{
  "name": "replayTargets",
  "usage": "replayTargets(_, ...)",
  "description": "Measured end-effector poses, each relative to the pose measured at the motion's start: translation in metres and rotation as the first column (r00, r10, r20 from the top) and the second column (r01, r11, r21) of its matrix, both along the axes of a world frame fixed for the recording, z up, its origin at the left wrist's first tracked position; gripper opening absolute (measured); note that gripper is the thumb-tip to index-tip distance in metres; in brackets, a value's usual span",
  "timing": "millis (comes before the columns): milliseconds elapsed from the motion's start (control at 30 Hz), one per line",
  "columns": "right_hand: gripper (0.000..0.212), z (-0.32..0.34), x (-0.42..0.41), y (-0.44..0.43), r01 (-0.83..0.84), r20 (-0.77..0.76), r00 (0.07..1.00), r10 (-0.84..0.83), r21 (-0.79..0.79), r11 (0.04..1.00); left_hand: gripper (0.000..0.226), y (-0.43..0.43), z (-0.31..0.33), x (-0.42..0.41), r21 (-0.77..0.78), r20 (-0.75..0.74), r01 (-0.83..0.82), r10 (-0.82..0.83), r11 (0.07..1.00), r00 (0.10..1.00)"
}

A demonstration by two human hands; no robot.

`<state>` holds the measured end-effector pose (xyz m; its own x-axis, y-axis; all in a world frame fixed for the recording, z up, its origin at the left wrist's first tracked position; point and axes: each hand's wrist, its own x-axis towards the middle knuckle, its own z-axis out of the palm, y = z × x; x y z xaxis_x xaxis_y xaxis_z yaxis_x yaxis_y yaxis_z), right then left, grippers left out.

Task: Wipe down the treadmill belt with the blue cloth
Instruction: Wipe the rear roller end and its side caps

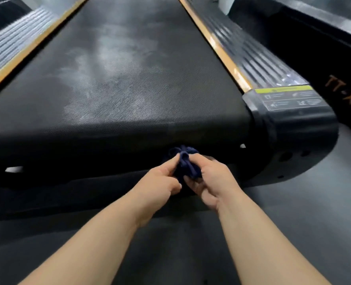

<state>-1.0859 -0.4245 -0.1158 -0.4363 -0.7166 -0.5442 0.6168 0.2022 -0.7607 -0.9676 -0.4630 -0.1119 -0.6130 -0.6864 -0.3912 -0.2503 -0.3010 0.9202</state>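
The black treadmill belt [121,64] runs away from me, with pale dusty smears across its middle. A bunched dark blue cloth [186,163] hangs in the air just in front of the belt's rear end. My left hand [162,182] pinches the cloth from the left with thumb and fingers. My right hand [209,179] grips it from the right, fingers curled under the bundle. Both hands are below the level of the belt surface and do not touch the belt.
Ribbed grey side rails with orange trim flank the belt, one on the left [12,42], one on the right [250,58]. A black end cap [294,128] with a warning label sits at the rear right corner. Another machine [325,58] stands to the right. Dark floor [191,243] lies beneath me.
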Motion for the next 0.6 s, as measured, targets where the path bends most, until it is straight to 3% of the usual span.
replayTargets(67, 0.02, -0.001, -0.008, 0.001, 0.105, -0.069, 0.992, -0.105, -0.007, 0.994, 0.058, -0.005, 0.015, -0.007, -0.128, 0.085, 0.041, -0.03, 0.991, 0.996)
replayTargets(133, 0.021, -0.004, -0.019, 0.003, 0.306, -0.167, 0.94, -0.298, 0.021, 0.952, 0.041, -0.013, 0.031, -0.007, -0.46, 0.149, 0.018, 0.057, 0.888, 0.987)
replayTargets(167, 0.024, -0.007, -0.026, 0.005, 0.419, -0.18, 0.895, -0.408, 0.025, 0.908, 0.034, -0.02, 0.039, -0.006, -0.681, 0.152, -0.001, 0.143, 0.732, 0.978)
replayTargets(200, 0.026, -0.01, -0.033, 0.007, 0.518, -0.176, 0.844, -0.506, 0.024, 0.855, 0.028, -0.028, 0.045, -0.004, -0.853, 0.142, 0.003, 0.228, 0.521, 0.963)
replayTargets(233, 0.027, -0.013, -0.038, 0.008, 0.589, -0.162, 0.8, -0.578, 0.025, 0.808, 0.027, -0.036, 0.047, -0.001, -0.952, 0.13, 0.038, 0.288, 0.303, 0.949)
replayTargets(267, 0.03, -0.014, -0.04, 0.008, 0.624, -0.134, 0.776, -0.617, 0.021, 0.781, 0.034, -0.045, 0.047, 0.001, -0.985, 0.141, 0.101, 0.313, 0.142, 0.939)
replayTargets(300, 0.037, -0.015, -0.041, 0.006, 0.625, -0.095, 0.777, -0.622, 0.005, 0.781, 0.042, -0.055, 0.044, 0.004, -0.978, 0.207, 0.192, 0.318, 0.079, 0.925)
replayTargets(400, 0.045, -0.014, -0.038, -0.006, 0.561, -0.001, 0.827, -0.561, -0.039, 0.827, 0.063, -0.074, 0.037, 0.017, -0.888, 0.459, 0.426, 0.318, 0.171, 0.829)
replayTargets(500, 0.028, -0.02, -0.03, -0.018, 0.517, -0.092, 0.854, -0.512, 0.049, 0.855, 0.063, -0.082, 0.029, 0.023, -0.879, 0.477, 0.456, 0.317, 0.14, 0.82)
replayTargets(600, 0.027, -0.021, -0.002, -0.028, 0.382, -0.049, 0.924, -0.379, 0.071, 0.921, 0.065, -0.083, 0.031, 0.021, -0.895, 0.446, 0.42, 0.339, 0.15, 0.829)
